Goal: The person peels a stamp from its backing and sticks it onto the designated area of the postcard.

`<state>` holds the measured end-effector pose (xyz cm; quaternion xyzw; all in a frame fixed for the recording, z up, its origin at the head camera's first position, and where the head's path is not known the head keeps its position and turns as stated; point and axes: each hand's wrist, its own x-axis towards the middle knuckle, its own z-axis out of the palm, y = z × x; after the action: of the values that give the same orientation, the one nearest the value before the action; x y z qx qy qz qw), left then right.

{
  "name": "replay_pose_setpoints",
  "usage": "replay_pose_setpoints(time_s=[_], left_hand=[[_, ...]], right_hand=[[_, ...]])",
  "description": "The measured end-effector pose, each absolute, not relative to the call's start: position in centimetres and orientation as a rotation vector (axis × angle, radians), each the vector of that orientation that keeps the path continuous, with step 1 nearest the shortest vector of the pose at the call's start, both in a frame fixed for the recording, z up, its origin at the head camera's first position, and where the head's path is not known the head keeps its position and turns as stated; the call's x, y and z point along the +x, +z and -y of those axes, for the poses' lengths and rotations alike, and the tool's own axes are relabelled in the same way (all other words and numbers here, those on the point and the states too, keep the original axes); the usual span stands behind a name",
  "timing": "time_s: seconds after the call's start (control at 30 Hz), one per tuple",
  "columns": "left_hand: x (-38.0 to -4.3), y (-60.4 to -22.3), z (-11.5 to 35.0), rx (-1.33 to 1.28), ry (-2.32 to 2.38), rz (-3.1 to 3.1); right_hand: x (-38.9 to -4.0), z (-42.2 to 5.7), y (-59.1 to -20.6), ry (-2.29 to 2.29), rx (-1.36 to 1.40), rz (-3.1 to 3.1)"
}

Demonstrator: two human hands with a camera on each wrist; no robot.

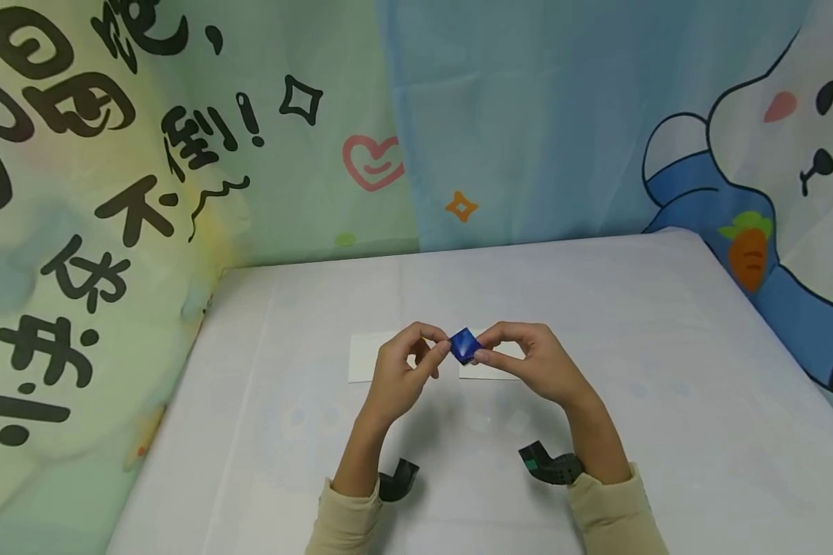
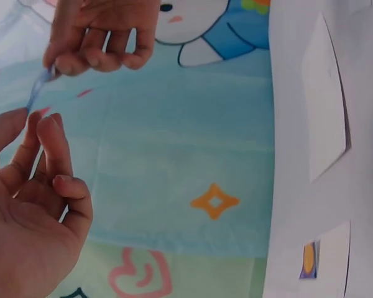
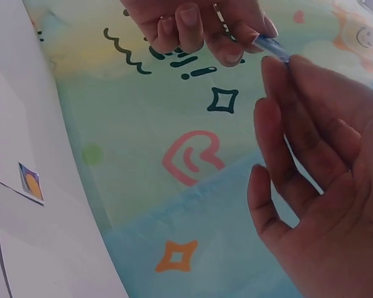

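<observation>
Between my two hands, above the table, is a small glossy blue square piece (image 1: 466, 346), turned with a corner up. It appears thin and edge-on in both wrist views. My left hand (image 1: 399, 378) pinches its left corner between thumb and fingertip. From the other side, the thumb and index finger of my right hand (image 1: 537, 366) pinch its right edge. The other fingers of my right hand are loosely bent in the right wrist view. Behind the hands lie a left white card (image 1: 365, 359) and a right white card (image 1: 489, 372), each partly covered in the head view.
A small picture (image 2: 309, 261) with a yellow-orange oval lies on the left card, hidden by my hand in the head view. White cloth covers the table (image 1: 305, 455). A printed curtain (image 1: 562, 139) rises along the back edge, and more printed cloth hangs at the left.
</observation>
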<state>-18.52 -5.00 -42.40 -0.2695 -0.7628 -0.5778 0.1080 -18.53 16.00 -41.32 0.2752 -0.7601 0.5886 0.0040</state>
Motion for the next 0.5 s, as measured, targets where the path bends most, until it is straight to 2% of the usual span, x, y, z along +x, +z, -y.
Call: replay_pose_setpoints(time_s=[0.23, 0.5], left_hand=[[-18.0, -42.4, 3.3, -0.749, -1.813, 2.232], [-19.0, -43.8, 0.0, -0.867, -1.749, 2.230]], right_hand=[[-17.4, -16.8, -40.8, 1.761, 0.645, 2.475], [-16.6, -18.8, -42.1, 1.525, 0.236, 2.434]])
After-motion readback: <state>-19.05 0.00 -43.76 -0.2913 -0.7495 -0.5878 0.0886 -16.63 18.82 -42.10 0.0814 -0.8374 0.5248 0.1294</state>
